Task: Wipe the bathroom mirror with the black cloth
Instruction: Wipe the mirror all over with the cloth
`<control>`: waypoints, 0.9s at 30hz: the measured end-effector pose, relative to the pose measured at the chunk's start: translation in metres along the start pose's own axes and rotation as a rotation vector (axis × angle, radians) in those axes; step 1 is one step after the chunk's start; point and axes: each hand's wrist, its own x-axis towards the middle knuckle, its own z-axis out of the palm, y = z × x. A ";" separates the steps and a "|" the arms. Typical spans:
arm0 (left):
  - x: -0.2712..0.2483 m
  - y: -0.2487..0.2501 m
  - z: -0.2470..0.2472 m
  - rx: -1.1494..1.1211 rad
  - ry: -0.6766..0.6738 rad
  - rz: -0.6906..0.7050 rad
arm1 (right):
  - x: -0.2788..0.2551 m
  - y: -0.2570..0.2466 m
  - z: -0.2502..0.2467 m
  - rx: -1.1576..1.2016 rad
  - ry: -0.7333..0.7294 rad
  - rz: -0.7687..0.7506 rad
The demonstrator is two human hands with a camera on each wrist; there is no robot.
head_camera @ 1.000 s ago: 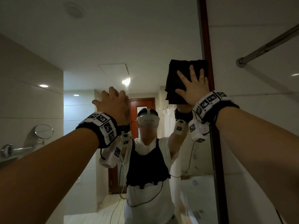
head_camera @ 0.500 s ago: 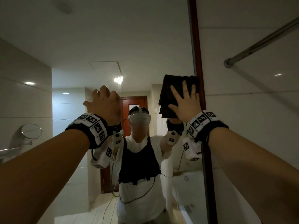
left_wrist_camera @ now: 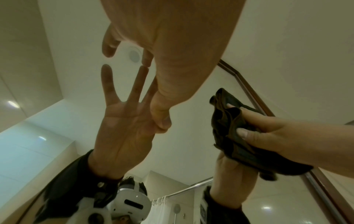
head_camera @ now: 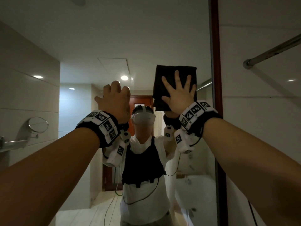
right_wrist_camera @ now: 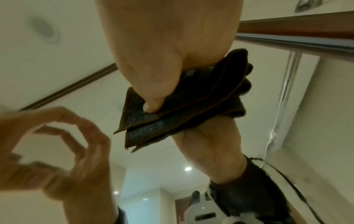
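Observation:
The bathroom mirror (head_camera: 146, 38) fills the middle of the head view, with its dark red-brown frame (head_camera: 215, 79) on the right. A folded black cloth (head_camera: 171, 79) lies flat against the glass, a little left of that frame. My right hand (head_camera: 178, 93) presses it there with spread, straight fingers; in the right wrist view the thumb (right_wrist_camera: 153, 104) bears on the cloth (right_wrist_camera: 182, 109). My left hand (head_camera: 116, 98) is raised beside it and holds nothing, its fingertips (left_wrist_camera: 146, 63) touching the bare glass and meeting their reflection. The cloth (left_wrist_camera: 229, 128) also shows at the right of the left wrist view.
A metal curtain rod (head_camera: 273, 51) juts from the tiled wall (head_camera: 260, 128) right of the mirror frame. A round shaving mirror (head_camera: 38, 124) on an arm hangs at the far left. The glass reflects a person in a headset, a door and ceiling lights.
My right hand has slid the cloth down and to the left, off the mirror's right frame. The left hand has kept its place on the glass.

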 end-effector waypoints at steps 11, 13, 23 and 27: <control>-0.004 0.003 -0.001 -0.047 0.022 -0.024 | -0.082 -0.010 0.038 -0.184 -0.118 -0.237; -0.005 0.004 -0.001 -0.048 0.034 -0.036 | -0.101 -0.011 0.048 -0.204 -0.141 -0.271; -0.007 0.003 0.001 -0.035 0.014 -0.016 | -0.100 -0.010 0.052 -0.173 -0.113 -0.256; -0.004 -0.001 0.001 -0.049 0.018 -0.005 | -0.053 -0.020 0.019 -0.036 -0.113 -0.124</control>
